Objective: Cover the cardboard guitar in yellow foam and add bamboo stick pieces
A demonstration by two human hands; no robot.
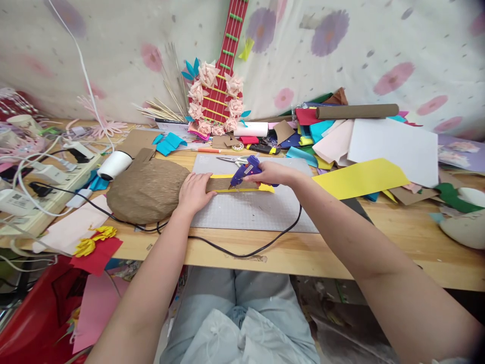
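My right hand [271, 173] is wrapped round a blue glue gun [248, 169], its nozzle pointing down at a brown strip [221, 184]. Yellow paper [267, 188] shows along both long edges of that strip. My left hand [194, 191] lies flat with fingers stretched out, pressing the strip's left end beside a large rounded brown paper-covered body [147, 189]. Under the strip is a grey cutting mat [250, 215]. A pair of scissors [237, 160] lies just behind the glue gun. The gun's black cord [242, 256] loops across the front of the table.
A red paper guitar [217, 96] with pink paper flowers stands at the back. A power strip [81, 174] with tangled cables is at the left. Yellow paper [361, 179], white sheets [392, 146] and a brown roll [358, 111] lie at the right.
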